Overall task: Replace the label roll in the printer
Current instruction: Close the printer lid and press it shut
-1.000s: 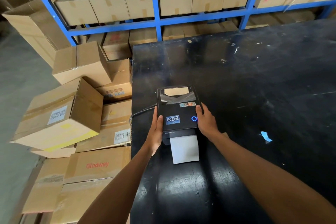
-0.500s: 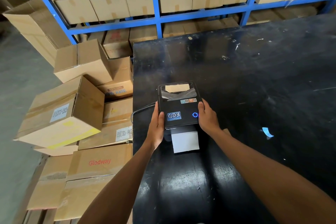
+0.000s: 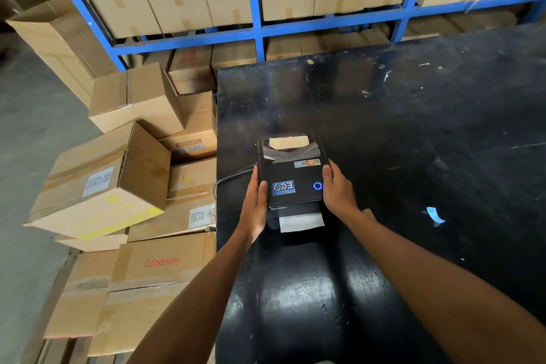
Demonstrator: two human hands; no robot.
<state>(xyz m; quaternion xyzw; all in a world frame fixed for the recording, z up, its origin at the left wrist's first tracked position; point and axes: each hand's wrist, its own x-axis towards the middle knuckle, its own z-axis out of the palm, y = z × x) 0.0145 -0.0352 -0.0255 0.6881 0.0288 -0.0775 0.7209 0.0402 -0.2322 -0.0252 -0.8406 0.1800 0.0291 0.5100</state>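
Note:
A black label printer [image 3: 292, 174] sits near the left edge of the black table [image 3: 413, 127], its lid down and a blue ring light lit on top. A white label strip [image 3: 301, 221] sticks out of its front slot. Through the lid's window a pale label roll [image 3: 289, 142] shows. My left hand [image 3: 254, 204] grips the printer's left side and my right hand [image 3: 338, 192] grips its right side, thumbs on the lid.
A cable [image 3: 230, 179] runs off the printer's left over the table edge. Stacked cardboard boxes [image 3: 124, 180] stand left of the table. Blue shelving [image 3: 254, 23] with boxes is behind. A blue scrap [image 3: 434, 214] lies on the table to the right.
The white label strip in front of the printer shows shorter than a second ago. Both hands have stayed on the printer's sides.

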